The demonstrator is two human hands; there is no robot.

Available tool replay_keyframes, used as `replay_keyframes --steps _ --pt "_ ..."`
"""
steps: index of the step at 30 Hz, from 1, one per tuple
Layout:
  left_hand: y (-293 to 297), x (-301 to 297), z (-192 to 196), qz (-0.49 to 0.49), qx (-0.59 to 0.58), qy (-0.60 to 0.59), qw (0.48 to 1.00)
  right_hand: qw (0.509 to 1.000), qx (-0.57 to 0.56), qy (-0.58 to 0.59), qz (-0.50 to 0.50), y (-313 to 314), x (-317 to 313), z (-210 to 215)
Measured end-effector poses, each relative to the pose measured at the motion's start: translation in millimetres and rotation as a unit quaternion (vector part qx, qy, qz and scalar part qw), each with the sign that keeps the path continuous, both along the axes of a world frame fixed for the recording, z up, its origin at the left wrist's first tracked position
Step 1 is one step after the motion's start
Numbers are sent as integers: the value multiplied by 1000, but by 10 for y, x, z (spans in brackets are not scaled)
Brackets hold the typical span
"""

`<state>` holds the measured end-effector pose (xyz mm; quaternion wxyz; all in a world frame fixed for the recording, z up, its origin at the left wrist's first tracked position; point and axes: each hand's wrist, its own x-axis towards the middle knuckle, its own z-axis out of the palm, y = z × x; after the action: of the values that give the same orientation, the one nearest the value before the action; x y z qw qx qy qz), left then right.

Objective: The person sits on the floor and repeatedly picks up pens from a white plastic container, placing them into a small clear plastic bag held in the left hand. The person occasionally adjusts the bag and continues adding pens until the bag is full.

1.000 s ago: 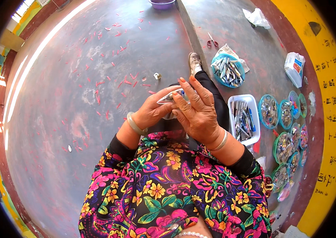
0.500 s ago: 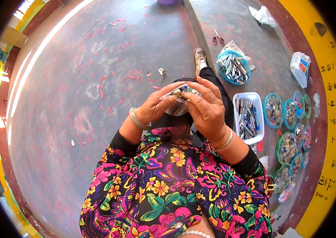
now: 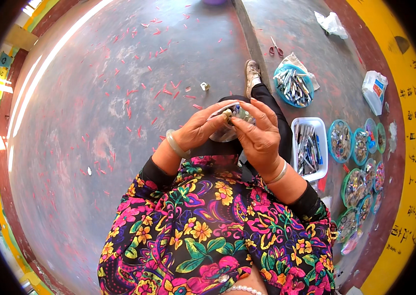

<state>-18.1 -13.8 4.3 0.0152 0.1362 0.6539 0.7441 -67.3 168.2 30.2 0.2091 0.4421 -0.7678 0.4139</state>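
Over my lap, a clear plastic tub (image 3: 223,135) of small mixed pieces hangs between both hands. My left hand (image 3: 194,130) is closed on the tub's near-left rim, thumb on top. A small pale round piece (image 3: 227,113) lies at the left thumb tip; whether it is pinched there I cannot tell. My right hand (image 3: 258,140) curls over the right side of the tub, thumb and forefinger reaching in among dark and bluish pieces. Its fingertips are closed together, and anything between them is too small to make out.
On the right stand a white basket (image 3: 324,147) of pens, a round blue basket (image 3: 276,87) of pens, and several round baskets (image 3: 339,140) of small parts. Red-handled scissors (image 3: 275,49), a white bag (image 3: 333,24) and scattered red slivers (image 3: 166,91) lie on the floor.
My right fingertips have shifted left and down inside the tub, closer to my left thumb. The whole view has shifted slightly.
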Motion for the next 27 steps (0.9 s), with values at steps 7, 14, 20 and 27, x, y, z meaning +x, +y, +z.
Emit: replay_keyframes --steps 7,14,20,27 --pt "-22 -5 26 -8 33 0 999 997 18 68 -14 -25 2 76" --pt "-40 11 -32 -8 26 -5 1000 999 -7 -33 25 35 -68 209" --pt "-60 -21 -50 21 7 25 999 839 -124 -509 147 202 -246 -193" --pt "-42 -50 3 57 -62 122 989 889 -56 -432 141 184 -103 -175"
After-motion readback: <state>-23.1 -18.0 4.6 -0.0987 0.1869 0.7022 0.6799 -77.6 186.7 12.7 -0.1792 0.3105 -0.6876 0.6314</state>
